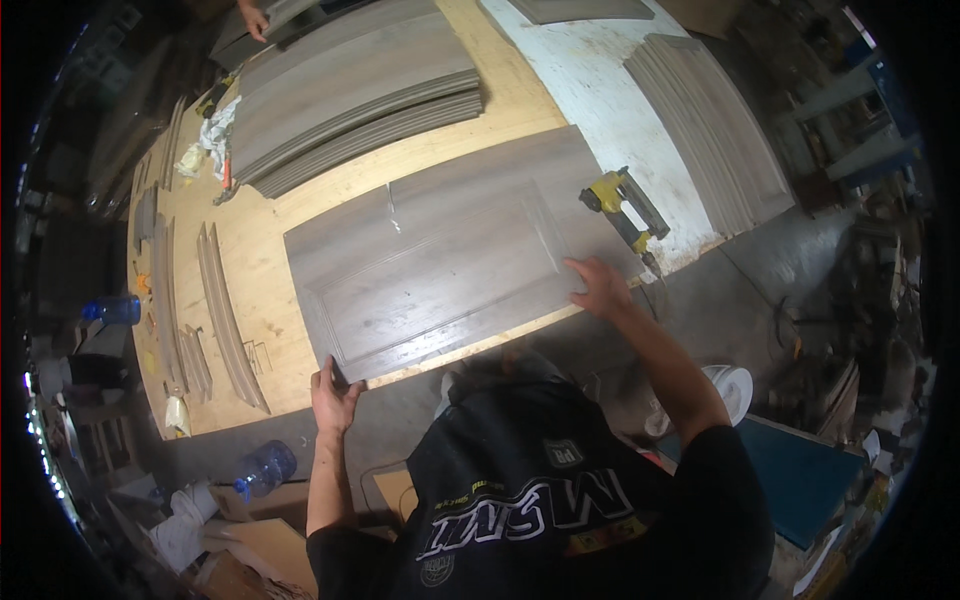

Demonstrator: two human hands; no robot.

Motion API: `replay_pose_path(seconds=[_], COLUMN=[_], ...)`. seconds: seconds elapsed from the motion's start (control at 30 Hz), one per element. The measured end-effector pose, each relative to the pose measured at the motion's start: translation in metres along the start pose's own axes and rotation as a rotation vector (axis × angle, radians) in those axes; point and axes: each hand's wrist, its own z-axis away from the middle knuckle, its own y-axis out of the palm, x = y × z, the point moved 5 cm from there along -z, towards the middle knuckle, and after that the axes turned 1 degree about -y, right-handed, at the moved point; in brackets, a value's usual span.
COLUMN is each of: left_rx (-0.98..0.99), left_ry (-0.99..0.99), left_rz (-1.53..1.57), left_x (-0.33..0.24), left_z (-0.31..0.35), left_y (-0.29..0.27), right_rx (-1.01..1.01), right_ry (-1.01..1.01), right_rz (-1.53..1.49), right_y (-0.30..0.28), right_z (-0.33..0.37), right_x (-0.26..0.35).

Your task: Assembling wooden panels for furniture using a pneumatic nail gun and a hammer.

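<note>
A grey-brown wood-grain door panel [440, 265] with a raised rectangular frame lies flat before me, along the table's near edge. My left hand [335, 402] holds its near left corner, thumb and fingers around the edge. My right hand [602, 287] rests on the panel near its right end, fingers spread and the thumb apart. Just beyond that hand, a yellow and black nail gun [625, 208] lies across the panel's far right part. A thin pale strip [392, 210] shows at the panel's far edge.
Stacked panels [350, 90] stand at the far left, with another person's hand [254, 22] behind. More panels [710, 135] lie on the right. Loose wooden strips [225, 310], a hammer [226, 180] and crumpled white paper [217, 130] occupy the table's left. A blue bottle [266, 470] sits below.
</note>
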Motion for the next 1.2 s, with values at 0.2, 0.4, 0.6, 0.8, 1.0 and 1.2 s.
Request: replay_pose_path(seconds=[0.2, 0.4, 0.6, 0.8, 1.0, 1.2], left_rx=[-0.077, -0.051, -0.019, 0.030, 0.067, 0.503], left_ry=[-0.277, -0.332, -0.428, -0.156, 0.526, 0.553], left_rz=[0.132, -0.064, 0.019, -0.226, -0.133, -0.202], left_x=[0.055, 0.047, 0.049, 0.013, -0.156, -0.232], left_z=[-0.054, -0.077, -0.080, -0.121, -0.211, -0.254], left_y=[0.006, -0.007, -0.012, -0.024, 0.025, 0.102], right_rx=[0.018, 0.012, 0.007, -0.184, -0.831, -0.524], right_ry=[0.252, 0.301, 0.423, 0.472, 0.877, 1.218], right_rz=[-0.231, -0.101, -0.200, -0.176, -1.137, -1.312], right_y=[0.021, 0.036, 0.029, 0.048, 0.124, 0.158], right_z=[-0.017, -0.028, -0.027, -0.002, 0.085, 0.055], right_x=[-0.038, -0.034, -0.027, -0.052, 0.001, 0.162])
